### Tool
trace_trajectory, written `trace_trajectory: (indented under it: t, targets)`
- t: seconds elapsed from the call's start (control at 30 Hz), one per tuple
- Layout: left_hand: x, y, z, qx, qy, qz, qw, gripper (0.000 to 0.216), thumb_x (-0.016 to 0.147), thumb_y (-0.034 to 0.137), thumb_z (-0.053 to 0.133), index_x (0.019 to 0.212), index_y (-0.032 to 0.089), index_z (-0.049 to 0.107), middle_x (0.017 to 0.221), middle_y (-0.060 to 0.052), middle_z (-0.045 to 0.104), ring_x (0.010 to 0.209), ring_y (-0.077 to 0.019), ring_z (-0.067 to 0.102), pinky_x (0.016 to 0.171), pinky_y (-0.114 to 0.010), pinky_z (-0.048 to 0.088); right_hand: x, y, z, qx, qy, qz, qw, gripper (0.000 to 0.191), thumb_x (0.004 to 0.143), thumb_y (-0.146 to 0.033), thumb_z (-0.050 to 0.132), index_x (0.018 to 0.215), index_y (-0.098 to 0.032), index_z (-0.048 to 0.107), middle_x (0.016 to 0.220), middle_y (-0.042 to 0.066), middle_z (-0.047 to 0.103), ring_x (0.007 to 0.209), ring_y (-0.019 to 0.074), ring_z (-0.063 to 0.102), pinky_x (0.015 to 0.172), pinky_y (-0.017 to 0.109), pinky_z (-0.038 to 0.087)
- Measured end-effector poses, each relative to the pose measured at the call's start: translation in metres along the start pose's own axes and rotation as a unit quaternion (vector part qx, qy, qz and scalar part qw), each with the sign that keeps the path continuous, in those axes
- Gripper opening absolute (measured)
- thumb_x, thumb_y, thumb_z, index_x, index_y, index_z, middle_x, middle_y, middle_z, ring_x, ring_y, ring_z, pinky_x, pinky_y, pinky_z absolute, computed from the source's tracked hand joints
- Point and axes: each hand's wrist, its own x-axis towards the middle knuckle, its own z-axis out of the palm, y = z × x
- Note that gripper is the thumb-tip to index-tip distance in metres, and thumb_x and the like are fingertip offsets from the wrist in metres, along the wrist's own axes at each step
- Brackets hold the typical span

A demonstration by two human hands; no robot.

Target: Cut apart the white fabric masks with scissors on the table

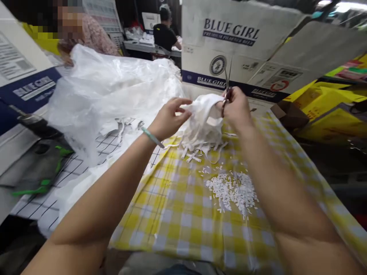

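Observation:
My right hand (pixel 237 109) is closed round a pair of scissors (pixel 226 93) with dark reddish handles, its blades pointing up. White fabric (pixel 202 114) with narrow straps stretches between my hands, its right edge reaching the right-hand fingers. At the fabric's left edge my left hand (pixel 170 118) holds it between thumb and fingers. Loose strap ends (pixel 195 152) hang down onto the yellow checked tablecloth (pixel 177 214). Nearer to me lies a scatter of small white clippings (pixel 233 191). The exact kind of the fabric pieces cannot be made out.
A large clear plastic bag (pixel 120 84) of white goods fills the back left. Behind stands a tall printed carton (pixel 243 49); another carton (pixel 31 84) is at left. Yellow packages (pixel 329 103) lie at right. Two other people are beyond the table.

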Motion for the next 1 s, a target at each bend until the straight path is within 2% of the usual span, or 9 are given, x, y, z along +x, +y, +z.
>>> trace_trajectory:
  t: [0.13,0.2,0.33,0.47,0.57,0.7,0.8,0.9,1.0]
  targets:
    - [-0.049,-0.052,-0.058,0.188,0.078,-0.062,0.977,0.026,0.090,0.025,0.053,0.113,0.017,0.063,0.123,-0.011,0.056,0.096,-0.0190,0.062,0.078,-0.033,0.055,-0.004,0.029,0.009,-0.162,0.011,-0.009,0.987,0.038,0.061,-0.013,0.075,0.088,-0.022,0.049,0.094,0.004,0.059,0.092,0.0228,0.056,0.079,0.037,0.045]
    - [-0.099,-0.076,-0.080,0.267,0.026,-0.109,0.957,0.026,0.086,0.036,0.060,0.102,0.016,0.066,0.107,-0.011,0.061,0.089,-0.0233,0.061,0.074,-0.039,0.054,-0.039,0.038,0.021,-0.158,-0.008,-0.024,0.987,0.034,0.066,-0.020,0.075,0.091,-0.022,0.052,0.099,0.006,0.061,0.094,0.0240,0.056,0.082,0.039,0.045]
    - [-0.167,-0.103,-0.080,0.311,-0.080,-0.097,0.942,0.018,0.077,0.035,0.069,0.085,0.018,0.070,0.097,-0.012,0.066,0.091,-0.0325,0.059,0.075,-0.049,0.051,-0.120,0.034,0.085,0.022,-0.272,0.044,0.961,0.022,0.074,-0.026,0.069,0.091,-0.023,0.055,0.093,0.003,0.062,0.084,0.0191,0.057,0.075,0.034,0.047]
    - [-0.173,-0.094,-0.066,0.289,-0.067,-0.062,0.953,0.019,0.089,0.023,0.050,0.085,0.018,0.068,0.099,-0.011,0.065,0.095,-0.0257,0.058,0.086,-0.044,0.048,-0.167,0.021,0.169,0.100,-0.341,0.050,0.934,0.024,0.062,-0.012,0.070,0.078,-0.022,0.055,0.086,0.000,0.061,0.089,0.0184,0.056,0.083,0.033,0.045]
    - [-0.164,-0.081,-0.077,0.199,0.021,-0.059,0.978,0.014,0.088,0.024,0.055,0.085,0.019,0.067,0.090,-0.006,0.061,0.084,-0.0191,0.057,0.073,-0.033,0.048,-0.170,0.020,0.197,0.128,-0.341,0.075,0.928,0.019,0.062,-0.010,0.062,0.072,-0.022,0.052,0.071,-0.004,0.056,0.075,0.0154,0.055,0.072,0.029,0.046]
    - [-0.149,-0.061,-0.101,0.015,0.155,-0.095,0.983,0.007,0.083,0.030,0.069,0.084,0.023,0.067,0.074,0.000,0.056,0.065,-0.0133,0.051,0.055,-0.026,0.041,-0.149,0.019,0.181,0.177,-0.312,0.106,0.927,0.015,0.069,-0.020,0.058,0.075,-0.023,0.045,0.070,-0.006,0.052,0.062,0.0108,0.052,0.059,0.024,0.045]
    - [-0.123,-0.029,-0.107,-0.107,0.206,-0.082,0.969,0.010,0.084,0.033,0.069,0.086,0.025,0.063,0.077,0.001,0.058,0.067,-0.0118,0.054,0.058,-0.025,0.045,-0.137,0.001,0.156,0.269,-0.314,0.093,0.906,0.027,0.070,-0.030,0.066,0.078,-0.024,0.041,0.086,-0.002,0.060,0.076,0.0121,0.059,0.069,0.027,0.051]
    - [-0.096,0.017,-0.102,-0.169,0.168,-0.054,0.970,0.008,0.090,0.030,0.059,0.088,0.023,0.061,0.082,0.001,0.057,0.072,-0.0126,0.058,0.063,-0.028,0.051,-0.139,-0.027,0.130,0.409,-0.325,0.058,0.850,0.035,0.070,-0.033,0.072,0.080,-0.025,0.039,0.098,-0.001,0.062,0.089,0.0144,0.062,0.084,0.032,0.053]
    - [-0.088,0.047,-0.094,-0.188,0.111,0.009,0.976,0.012,0.094,0.029,0.053,0.091,0.026,0.065,0.089,0.001,0.057,0.080,-0.0161,0.064,0.066,-0.033,0.053,-0.150,-0.034,0.099,0.413,-0.260,0.046,0.872,0.034,0.071,-0.032,0.071,0.082,-0.026,0.039,0.088,-0.002,0.057,0.082,0.0142,0.060,0.081,0.032,0.052]
